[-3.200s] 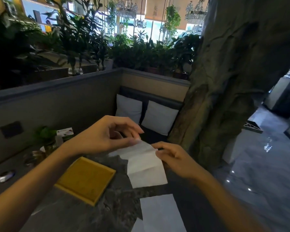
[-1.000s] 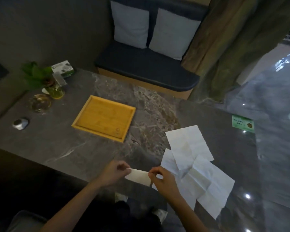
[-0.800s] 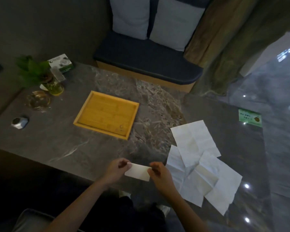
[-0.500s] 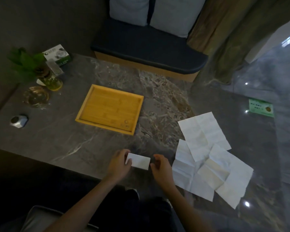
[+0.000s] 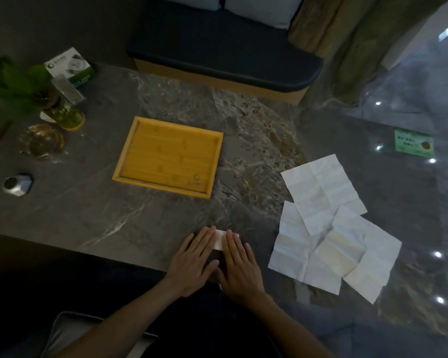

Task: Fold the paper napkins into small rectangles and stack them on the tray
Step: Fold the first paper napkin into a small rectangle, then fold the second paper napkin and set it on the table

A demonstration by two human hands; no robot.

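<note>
A dim booth with a dark marble table [image 5: 93, 210]; both hands flat on a small folded white paper napkin [image 5: 219, 239] at its near edge.

The rectangular yellow bamboo tray [image 5: 126, 165] sits mid-table with nothing in it. The left hand [image 5: 195, 259] and right hand [image 5: 239, 266] lie side by side, fingers straight, pressing the folded napkin, which shows only as a strip between them. Creased, unfolded white napkins [image 5: 323, 228] overlap toward the right edge, well apart from the tray.
</note>
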